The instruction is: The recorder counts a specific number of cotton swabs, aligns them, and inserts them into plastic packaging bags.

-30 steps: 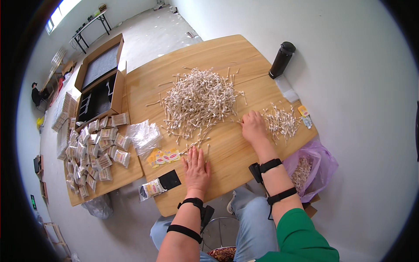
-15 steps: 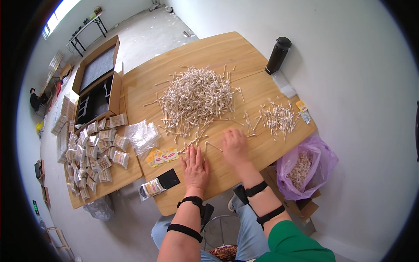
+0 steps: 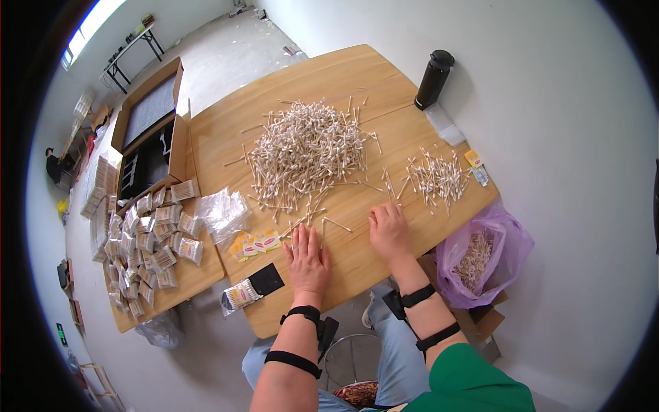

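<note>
My left hand (image 3: pixel 307 264) lies flat on the wooden table (image 3: pixel 274 309), fingers stretched out and slightly apart. Its fingertips touch or nearly touch a few stray cotton swabs (image 3: pixel 338 225) at the near edge of the big pile of cotton swabs (image 3: pixel 307 154). To the right, my right hand (image 3: pixel 390 232) is low over the table with its fingers curled together; whatever they hold, if anything, is hidden. Just beyond it lies a smaller heap of cotton swabs (image 3: pixel 441 180). Yellow cards (image 3: pixel 255 244) and a black pad (image 3: pixel 266 279) with a packed bag of swabs (image 3: pixel 240 294) lie left of my left hand.
Clear plastic bags (image 3: pixel 224 214) and many filled swab packets (image 3: pixel 154 240) cover the left side, beside an open cardboard box (image 3: pixel 154 151). A black bottle (image 3: pixel 434 79) stands at the far right corner. A purple bag (image 3: pixel 508 250) of swabs sits below the right edge.
My right hand has moved right, away from the stray swabs near my left hand, and its fingers have curled in. My left hand stays flat in place.
</note>
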Motion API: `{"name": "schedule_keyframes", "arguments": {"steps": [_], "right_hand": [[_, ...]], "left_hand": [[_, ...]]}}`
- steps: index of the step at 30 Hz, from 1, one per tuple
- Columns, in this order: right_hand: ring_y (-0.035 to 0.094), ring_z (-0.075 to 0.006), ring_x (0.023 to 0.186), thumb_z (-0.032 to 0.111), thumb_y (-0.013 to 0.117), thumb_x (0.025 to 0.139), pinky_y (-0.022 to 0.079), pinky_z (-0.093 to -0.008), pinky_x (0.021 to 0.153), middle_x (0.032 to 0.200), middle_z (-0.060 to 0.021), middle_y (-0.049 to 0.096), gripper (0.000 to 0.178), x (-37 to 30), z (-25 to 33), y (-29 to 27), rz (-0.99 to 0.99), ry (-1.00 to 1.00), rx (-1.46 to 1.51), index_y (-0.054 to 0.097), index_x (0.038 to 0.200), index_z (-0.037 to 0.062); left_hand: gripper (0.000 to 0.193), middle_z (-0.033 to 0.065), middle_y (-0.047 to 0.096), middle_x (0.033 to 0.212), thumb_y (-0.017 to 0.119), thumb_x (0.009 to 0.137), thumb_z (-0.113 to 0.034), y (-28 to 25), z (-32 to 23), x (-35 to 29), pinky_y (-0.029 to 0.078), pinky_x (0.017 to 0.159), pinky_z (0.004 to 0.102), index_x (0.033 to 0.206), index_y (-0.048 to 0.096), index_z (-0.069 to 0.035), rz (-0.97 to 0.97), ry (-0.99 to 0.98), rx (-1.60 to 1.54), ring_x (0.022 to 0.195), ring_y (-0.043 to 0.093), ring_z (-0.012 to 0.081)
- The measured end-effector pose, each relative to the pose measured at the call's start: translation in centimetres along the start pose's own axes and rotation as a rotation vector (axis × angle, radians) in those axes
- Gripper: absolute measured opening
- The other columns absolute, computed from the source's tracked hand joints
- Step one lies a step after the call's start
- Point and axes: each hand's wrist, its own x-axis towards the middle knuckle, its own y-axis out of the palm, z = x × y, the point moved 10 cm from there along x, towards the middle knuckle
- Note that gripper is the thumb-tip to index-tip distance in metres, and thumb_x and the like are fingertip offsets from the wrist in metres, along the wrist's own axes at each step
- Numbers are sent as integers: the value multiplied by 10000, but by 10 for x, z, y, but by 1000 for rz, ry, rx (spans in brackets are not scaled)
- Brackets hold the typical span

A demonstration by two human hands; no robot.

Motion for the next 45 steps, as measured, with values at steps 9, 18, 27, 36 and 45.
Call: {"name": "schedule_keyframes", "arguments": {"steps": [9,18,27,36,45], "right_hand": [[331,-337,1451,340,605,946,212,-509,1211,1461,-178,484,574,20,23,30,95,-109,-259,502,1403,8],[637,-352,978,255,669,896,522,-478,845,1013,-176,664,268,28,-47,-26,-114,214,-132,628,999,11],[698,-368,937,271,674,876,573,-447,803,951,-200,704,295,49,-97,-11,175,478,-378,654,986,-2],[669,-361,898,187,600,902,548,-470,789,926,-204,668,187,25,-14,1,172,199,-84,629,916,2],[559,-365,1137,200,575,919,463,-445,995,1155,-202,614,337,-3,58,34,118,-216,174,579,1176,-17]], "left_hand": [[563,149,330,1593,509,975,-297,2,-1,0,111,1237,494,1485,417,-78,19,-13,-5,1505,241,282],[571,149,333,1590,530,970,-269,-5,2,-2,117,1237,495,1493,399,-80,-19,4,-22,1501,247,291],[567,140,351,1583,553,954,-259,-1,0,-3,127,1230,514,1478,422,-87,-45,30,-39,1489,280,296],[549,139,358,1579,538,959,-257,-4,1,-4,123,1231,512,1469,432,-84,-53,29,-28,1489,281,294],[545,142,355,1580,537,960,-265,-2,-1,-1,117,1229,524,1462,439,-78,-47,25,-39,1490,276,294]]}}
